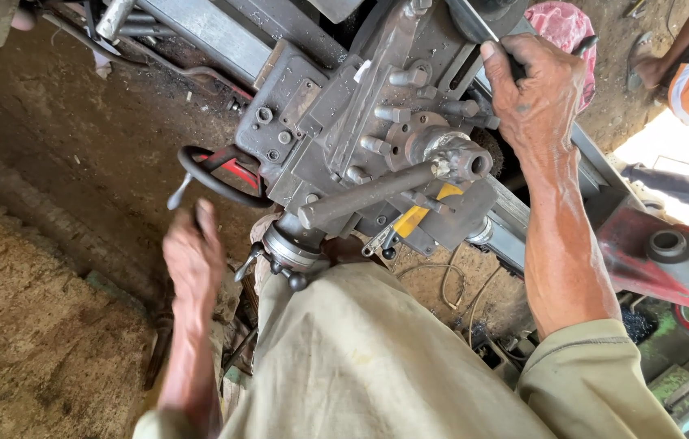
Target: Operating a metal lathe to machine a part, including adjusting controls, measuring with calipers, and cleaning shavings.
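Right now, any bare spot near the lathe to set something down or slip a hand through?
Bare dirt floor left of the handwheel, beyond the left hand. Crowded: the tool post bristles with bolts and its long handle; the right hand grips a lever beside it. No flat bare metal shows.

No packages, labels, signs or screens show anywhere in this view.
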